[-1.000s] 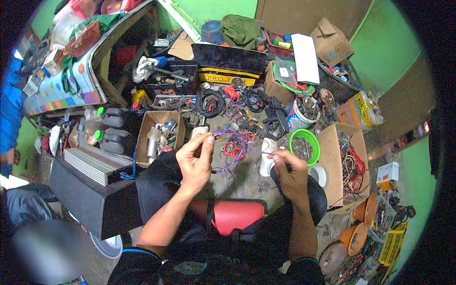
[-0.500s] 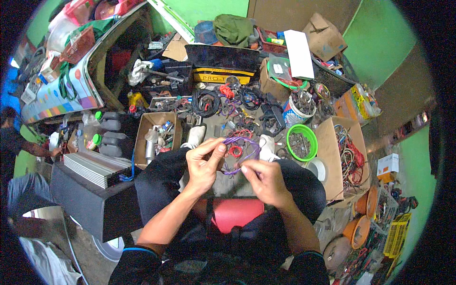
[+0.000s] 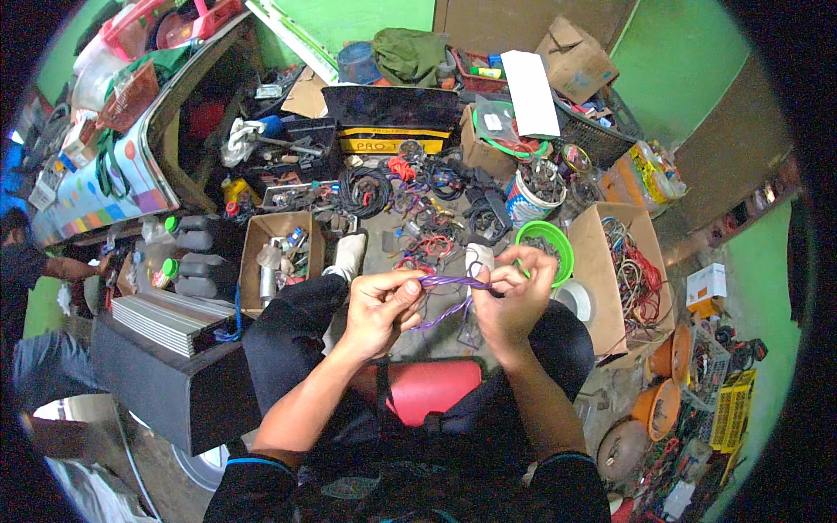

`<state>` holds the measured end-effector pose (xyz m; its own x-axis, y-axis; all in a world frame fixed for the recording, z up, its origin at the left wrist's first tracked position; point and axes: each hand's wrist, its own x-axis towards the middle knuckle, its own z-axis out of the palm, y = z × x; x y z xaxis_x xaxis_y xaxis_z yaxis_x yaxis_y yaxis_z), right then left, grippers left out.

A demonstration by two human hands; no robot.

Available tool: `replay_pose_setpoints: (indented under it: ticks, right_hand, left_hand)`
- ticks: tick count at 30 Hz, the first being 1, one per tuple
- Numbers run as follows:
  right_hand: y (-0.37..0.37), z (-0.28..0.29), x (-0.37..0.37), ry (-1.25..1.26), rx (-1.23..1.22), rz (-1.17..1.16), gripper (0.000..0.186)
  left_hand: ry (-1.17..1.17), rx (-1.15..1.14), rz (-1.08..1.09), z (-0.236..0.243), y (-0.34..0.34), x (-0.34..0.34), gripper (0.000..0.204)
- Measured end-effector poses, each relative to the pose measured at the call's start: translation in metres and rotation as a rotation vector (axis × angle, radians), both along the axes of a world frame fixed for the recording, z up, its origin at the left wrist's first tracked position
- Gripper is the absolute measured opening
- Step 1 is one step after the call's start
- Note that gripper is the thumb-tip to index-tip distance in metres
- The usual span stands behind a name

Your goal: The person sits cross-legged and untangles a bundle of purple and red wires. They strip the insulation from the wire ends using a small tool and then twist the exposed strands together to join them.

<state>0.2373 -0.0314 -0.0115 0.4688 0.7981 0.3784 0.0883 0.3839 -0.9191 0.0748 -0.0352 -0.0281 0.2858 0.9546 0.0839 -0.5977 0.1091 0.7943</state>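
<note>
A coil of purple wire stretches between my two hands above my lap. My left hand is closed, pinching the left end of the coil between thumb and fingers. My right hand holds the other end near its thumb, with the other fingers curled and partly raised. The lower strands of the loop sag between the hands, and a thin loose end hangs below by the right hand. Below and beyond lie loose red wires on the floor, between my feet.
A cardboard box of tangled wires and a green basin stand at right. To the left are a box of small parts and a black box bearing a finned metal unit. Another person's arm shows at far left.
My right hand has moved up and slightly right, its fingers lifting. The rounded purple coil is now drawn out longer and flatter between the hands. The view has shifted slightly.
</note>
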Motion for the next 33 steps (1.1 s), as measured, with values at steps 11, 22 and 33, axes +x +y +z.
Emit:
replay_pose_setpoints:
  ticks: [11, 22, 33]
  right_hand:
    - [0.003, 0.017, 0.039, 0.010, -0.455, 0.929, 0.017]
    - [0.006, 0.018, 0.069, 0.547, -0.213, 0.963, 0.032]
    - [0.024, 0.009, 0.106, 0.117, 0.135, -0.251, 0.015]
  left_hand:
    - [0.148, -0.307, -0.017, 0.023, 0.020, -0.034, 0.025]
    - [0.746, 0.045, -0.223, 0.033, 0.028, -0.060, 0.015]
    - [0.846, 0.088, 0.014, 0.039, 0.030, -0.088, 0.011]
